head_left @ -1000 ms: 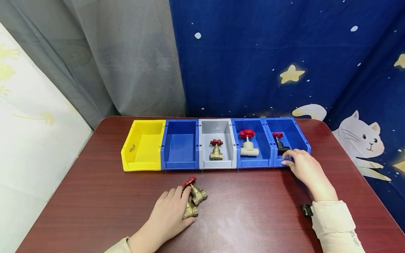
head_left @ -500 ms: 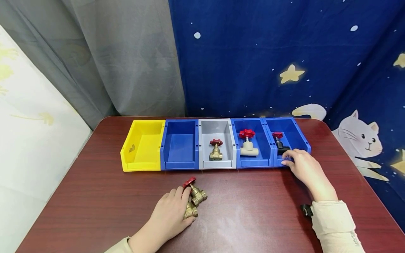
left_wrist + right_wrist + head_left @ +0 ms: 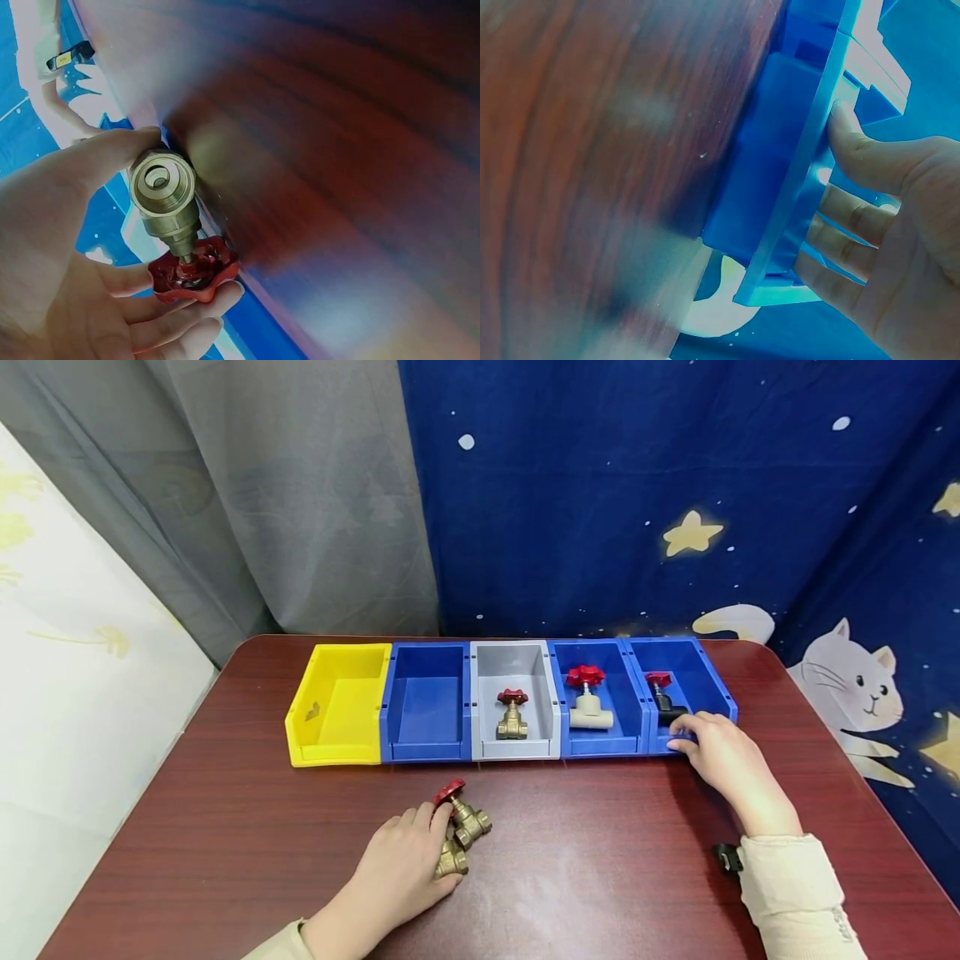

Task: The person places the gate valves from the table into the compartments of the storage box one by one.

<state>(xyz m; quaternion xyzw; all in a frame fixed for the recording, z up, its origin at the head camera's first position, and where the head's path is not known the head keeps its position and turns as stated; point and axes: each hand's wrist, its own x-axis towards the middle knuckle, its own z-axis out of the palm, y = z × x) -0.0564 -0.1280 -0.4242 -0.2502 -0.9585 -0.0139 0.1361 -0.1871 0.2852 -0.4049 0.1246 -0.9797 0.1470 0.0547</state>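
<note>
In the head view my left hand [image 3: 401,864] grips a brass gate valve [image 3: 452,858]. The left wrist view shows my thumb at its body and my fingers around its red handwheel [image 3: 193,270]. A second brass gate valve [image 3: 470,824] lies right against it on the table. My right hand [image 3: 720,760] rests at the front rim of the rightmost blue bin [image 3: 693,672], thumb at the rim and fingers reaching inside, fingertips hidden in the right wrist view. Beside those fingers is a black valve [image 3: 667,708] with a red handwheel.
Leftward along the row stand a blue bin [image 3: 633,652] with a beige valve [image 3: 590,714], a grey bin [image 3: 513,664] with a brass gate valve [image 3: 512,722], another blue bin [image 3: 427,693] and a yellow bin [image 3: 348,702]. Curtains hang behind the dark red table [image 3: 225,827].
</note>
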